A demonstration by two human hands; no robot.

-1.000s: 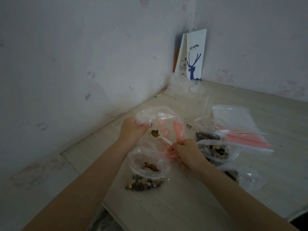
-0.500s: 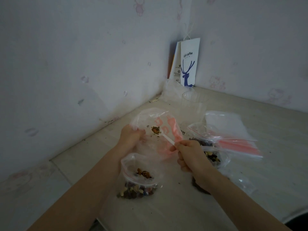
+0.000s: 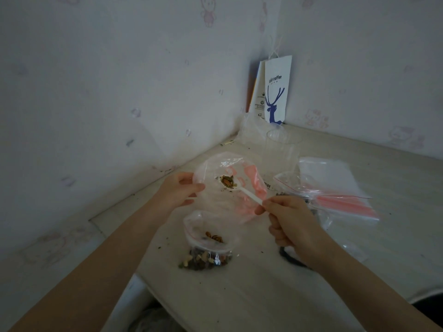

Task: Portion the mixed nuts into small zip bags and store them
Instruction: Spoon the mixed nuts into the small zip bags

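Left hand (image 3: 178, 188): we are gripping the big bag (image 3: 215, 164) by its rim.
Right hand (image 3: 290, 221): we are pinching the nut-laden spoon (image 3: 250, 195) inside that bag.
Small zip bag (image 3: 208, 240): lying open, part-filled, on the table (image 3: 263, 295) between our arms.

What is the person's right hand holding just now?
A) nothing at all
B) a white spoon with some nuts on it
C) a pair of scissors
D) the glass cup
B: the right hand pinches the handle of a white spoon, whose bowl carries nuts inside the large clear bag that the left hand grips by its edge.
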